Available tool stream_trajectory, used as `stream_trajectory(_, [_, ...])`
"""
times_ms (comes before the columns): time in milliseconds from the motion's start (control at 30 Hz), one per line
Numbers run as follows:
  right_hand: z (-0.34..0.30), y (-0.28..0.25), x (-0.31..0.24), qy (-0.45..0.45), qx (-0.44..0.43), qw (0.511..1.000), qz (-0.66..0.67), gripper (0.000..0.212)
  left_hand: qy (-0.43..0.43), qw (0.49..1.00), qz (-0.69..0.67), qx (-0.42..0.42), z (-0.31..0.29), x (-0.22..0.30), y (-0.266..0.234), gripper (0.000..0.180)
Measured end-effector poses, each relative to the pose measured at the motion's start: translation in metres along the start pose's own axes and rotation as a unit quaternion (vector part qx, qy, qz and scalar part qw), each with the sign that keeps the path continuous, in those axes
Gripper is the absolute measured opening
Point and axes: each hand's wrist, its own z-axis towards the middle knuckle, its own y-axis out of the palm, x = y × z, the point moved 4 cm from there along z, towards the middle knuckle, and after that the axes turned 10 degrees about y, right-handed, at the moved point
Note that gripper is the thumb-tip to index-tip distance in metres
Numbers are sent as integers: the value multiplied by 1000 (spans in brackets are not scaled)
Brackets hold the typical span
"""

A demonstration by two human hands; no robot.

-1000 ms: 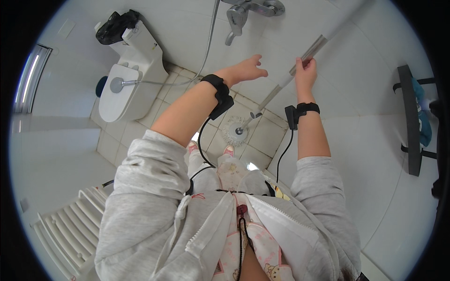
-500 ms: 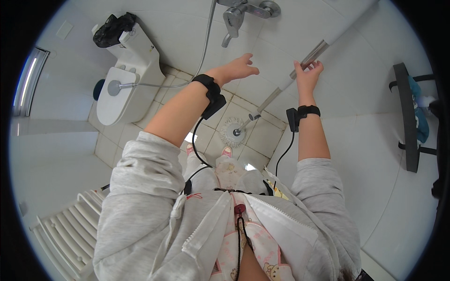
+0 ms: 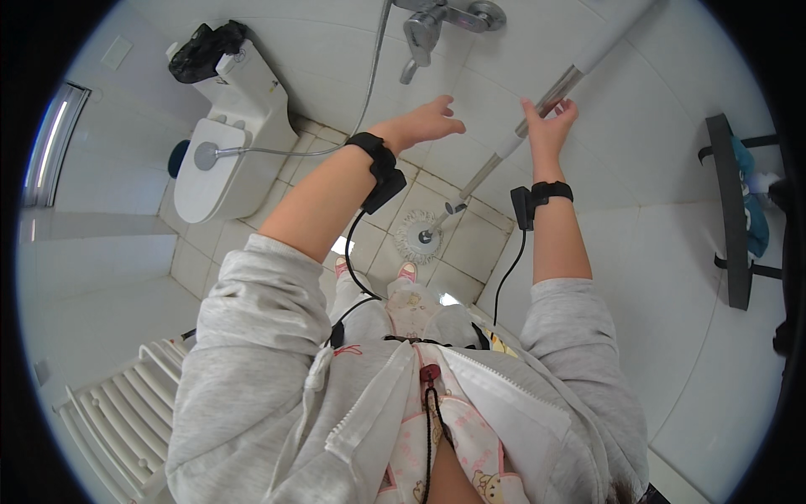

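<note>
A spin mop with a white and silver pole slants from the upper right down to its round, white fringed head on the tiled floor. My right hand is loosely closed round the silver part of the pole, thumb on its left side and fingertips on its right. To the left, my left hand hangs in the air below the wall faucet, fingers stretched and apart, with nothing in it. Black straps with small boxes sit on both wrists.
A white toilet stands at the left, a shower head lying on its lid and a black plastic bag on its tank. Its metal hose hangs near my left hand. A dark rack is on the right, a white towel radiator at lower left.
My right hand and the mop's pole have shifted slightly left and up. The left hand has hardly moved, and the mop head stays in the same spot.
</note>
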Motion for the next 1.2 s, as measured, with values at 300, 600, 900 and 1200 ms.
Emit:
stream_trajectory(300, [-20,-26,-32,-152,105,983,-16,70,-8,1000,-2,2,-11,8,-6,77])
stream_trajectory(600, [-84,19,-53,-388,-115,910,-84,52,-4,998,-25,50,-29,-13,-19,78])
stream_trajectory(900, [-140,81,-69,-409,-304,846,-154,63,-16,984,-104,142,-97,-53,-54,78])
stream_trajectory(1200, [-166,141,-64,-392,-356,835,-151,63,-68,945,-143,287,-145,-112,-104,81])
